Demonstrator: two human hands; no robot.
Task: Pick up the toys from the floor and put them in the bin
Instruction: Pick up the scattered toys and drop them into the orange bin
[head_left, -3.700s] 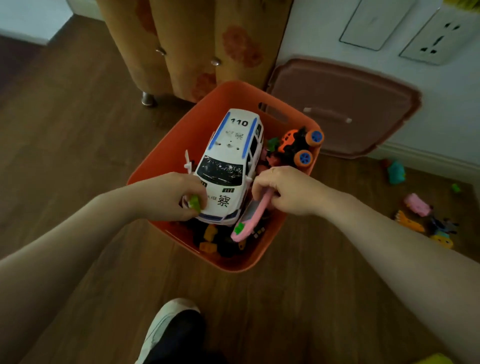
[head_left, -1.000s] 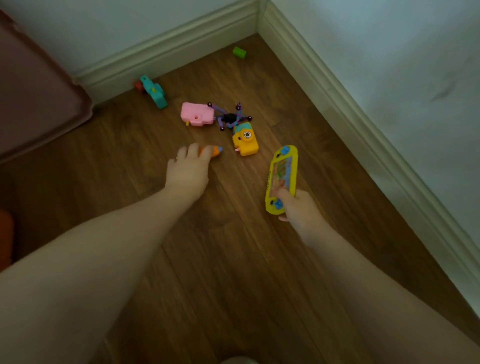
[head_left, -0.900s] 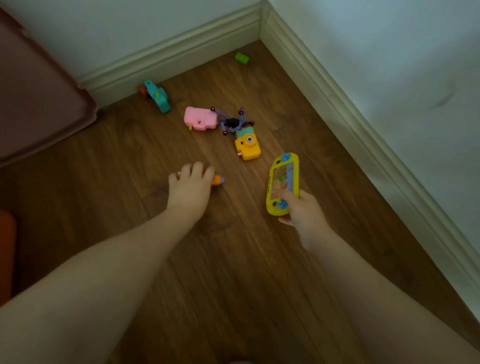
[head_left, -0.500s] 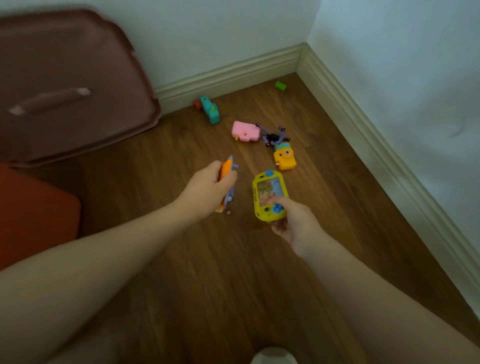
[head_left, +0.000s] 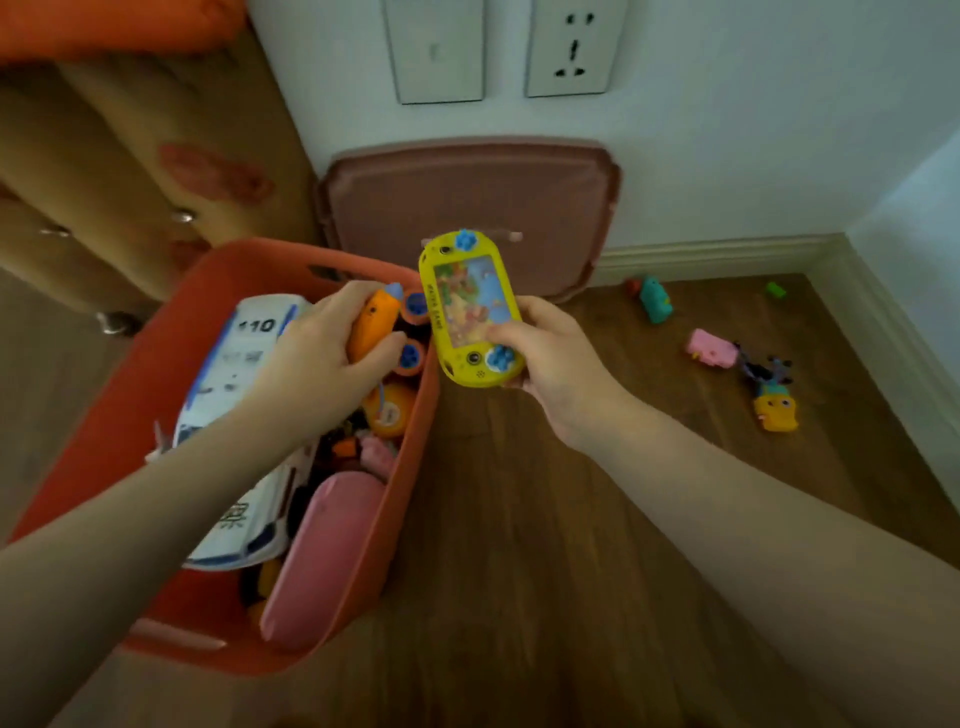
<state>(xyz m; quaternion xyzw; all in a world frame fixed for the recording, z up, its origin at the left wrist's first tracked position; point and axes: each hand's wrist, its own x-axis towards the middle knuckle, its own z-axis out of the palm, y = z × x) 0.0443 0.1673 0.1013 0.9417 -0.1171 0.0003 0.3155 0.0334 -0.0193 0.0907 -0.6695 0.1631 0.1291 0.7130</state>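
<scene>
The orange bin (head_left: 130, 415) stands on the wood floor at left, filled with toys, among them a white police car (head_left: 234, 374) and a pink toy (head_left: 327, 545). My left hand (head_left: 322, 358) is over the bin, shut on an orange carrot-shaped toy (head_left: 371, 322). My right hand (head_left: 550, 353) holds a yellow handheld game toy (head_left: 470, 306) just above the bin's right rim. On the floor at right lie a teal toy (head_left: 655, 300), a pink toy (head_left: 711, 349), a dark spider-like toy (head_left: 766, 366), a yellow toy (head_left: 775, 411) and a small green block (head_left: 775, 289).
A brown bin lid (head_left: 467, 197) leans on the wall behind the bin, under two wall sockets (head_left: 571, 47). A cabinet with metal feet (head_left: 119, 322) stands at the left. White baseboard (head_left: 883, 322) lines the room corner at right.
Both hands lifted their toys off the floor and carried them left to the bin. My view swung from the room corner back to the bin.
</scene>
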